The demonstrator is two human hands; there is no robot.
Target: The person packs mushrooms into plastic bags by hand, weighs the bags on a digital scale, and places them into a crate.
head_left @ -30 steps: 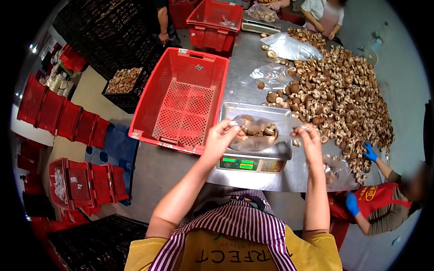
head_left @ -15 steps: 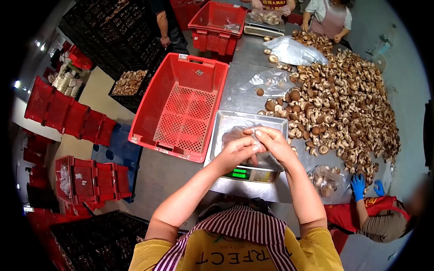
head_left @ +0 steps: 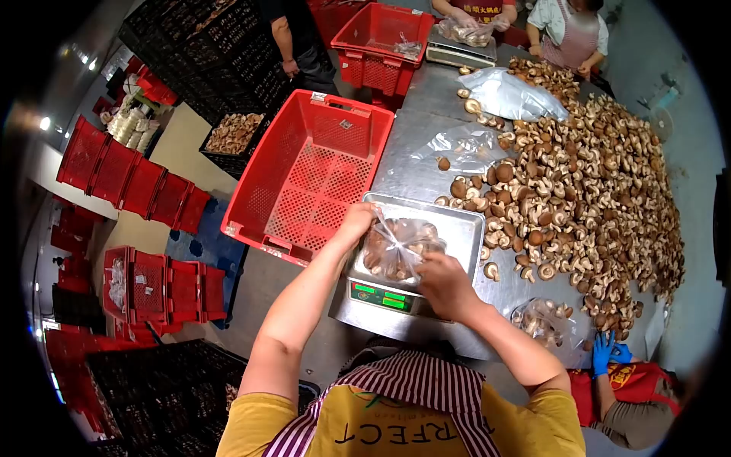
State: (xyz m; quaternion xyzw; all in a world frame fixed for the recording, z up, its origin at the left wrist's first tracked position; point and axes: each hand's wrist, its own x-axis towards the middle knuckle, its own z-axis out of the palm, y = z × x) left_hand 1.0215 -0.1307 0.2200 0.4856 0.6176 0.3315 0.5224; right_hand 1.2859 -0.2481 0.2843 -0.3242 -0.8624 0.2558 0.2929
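A clear plastic bag of mushrooms (head_left: 381,256) rests on the metal pan of a digital scale (head_left: 474,221), its neck drawn into a tight twist or knot at the middle. My left hand (head_left: 356,222) pinches one end of the bag's neck, up and to the left. On the lower right side, my right hand (head_left: 451,286) is closed on the other end, fingertips partly hidden by the hand itself. The plastic is stretched between both hands. Green digits glow on the scale's display (head_left: 381,295), below the pan.
Left of the scale stands a red crate (head_left: 324,164). A large mushroom heap (head_left: 586,190) covers the table's right side, with loose plastic bags (head_left: 464,148) nearby. Another filled bag (head_left: 544,320) lies near a co-worker's blue-gloved hand (head_left: 601,352). More people stand at the far end.
My hands were together over the bag and have pulled apart, left hand up-left, right hand down-right. The bag's gathered neck and mushrooms now show. The whole view has shifted slightly.
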